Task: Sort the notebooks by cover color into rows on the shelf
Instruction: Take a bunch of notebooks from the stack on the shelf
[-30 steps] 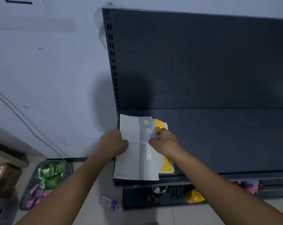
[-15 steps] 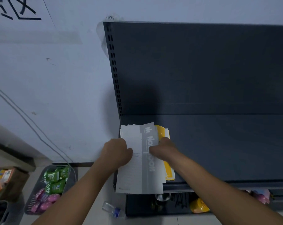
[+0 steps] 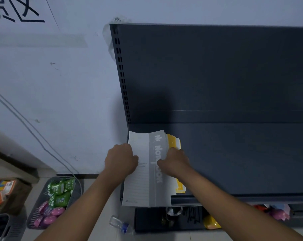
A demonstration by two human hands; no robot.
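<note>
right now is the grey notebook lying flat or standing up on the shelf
Lying flat: the grey notebook rests cover-up on the shelf atop yellow notebooks, near edge overhanging the front.

Grey basket [image 3: 77,192] of green, pink packets on floor; plastic bottle [image 3: 121,225] nearby; cardboard box [image 3: 8,193] left.

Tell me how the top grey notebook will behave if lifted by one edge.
The grey notebook looks thin and soft-covered, so it would probably flex. Its front edge overhangs the shelf, so a pull could tip it off.
</note>
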